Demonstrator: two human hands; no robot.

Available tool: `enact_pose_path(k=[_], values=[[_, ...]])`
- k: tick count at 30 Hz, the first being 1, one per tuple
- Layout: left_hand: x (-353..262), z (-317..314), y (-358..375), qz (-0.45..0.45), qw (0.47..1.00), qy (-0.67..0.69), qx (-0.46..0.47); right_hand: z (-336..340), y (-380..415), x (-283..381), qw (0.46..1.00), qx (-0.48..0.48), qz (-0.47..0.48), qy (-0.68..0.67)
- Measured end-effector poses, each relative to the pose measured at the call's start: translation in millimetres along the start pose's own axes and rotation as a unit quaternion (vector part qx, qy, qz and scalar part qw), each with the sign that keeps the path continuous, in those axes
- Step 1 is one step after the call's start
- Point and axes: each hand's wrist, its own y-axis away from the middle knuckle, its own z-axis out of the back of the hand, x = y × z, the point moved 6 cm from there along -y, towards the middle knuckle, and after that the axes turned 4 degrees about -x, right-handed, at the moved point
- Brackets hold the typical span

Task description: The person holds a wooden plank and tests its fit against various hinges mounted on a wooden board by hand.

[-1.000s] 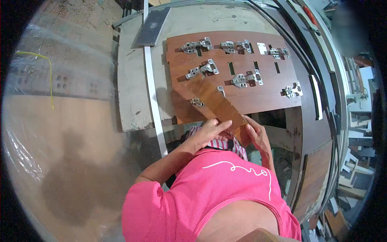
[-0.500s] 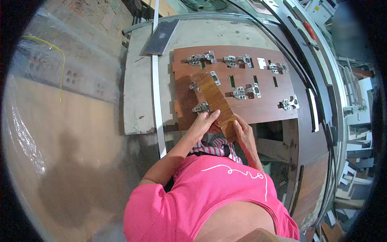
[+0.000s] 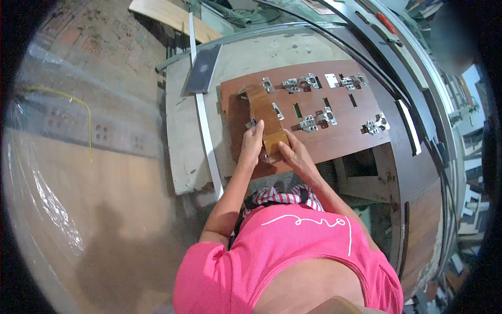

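Note:
A narrow wood-grain strip is held between my two hands, above the left part of a reddish-brown board. My left hand grips its left edge, fingers partly hidden. At the lower right edge, my right hand pinches it with the thumb on top. Several metal hinges lie on the board, among them one at its middle, one near the top and one at the right. The strip partly covers other hardware at the left.
A pale worktable lies under the board. On its left are a dark flat block and a long white metal bar. Plastic film covers a panel at the left. Long dark strips run along the right.
The strip has turned more upright and moved slightly left, with both hands still on it. My left hand has shifted to its left edge. The view has shifted a little.

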Motion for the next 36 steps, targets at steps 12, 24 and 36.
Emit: enact_pose_path(k=[12,24,36], values=[[-4.1,-17.0,5.0,0.002,0.998,0.029,0.059,18.9,16.7,18.9,0.999,-0.037,0.035,0.009],[14.5,-88.7,-2.9,-0.005,0.986,-0.019,0.169,73.8,30.1,-12.2,0.98,-0.189,0.06,0.017],[13.3,-83.4,15.9,-0.038,0.981,-0.075,0.177,73.5,48.3,-27.7,0.99,-0.096,0.029,-0.099]])
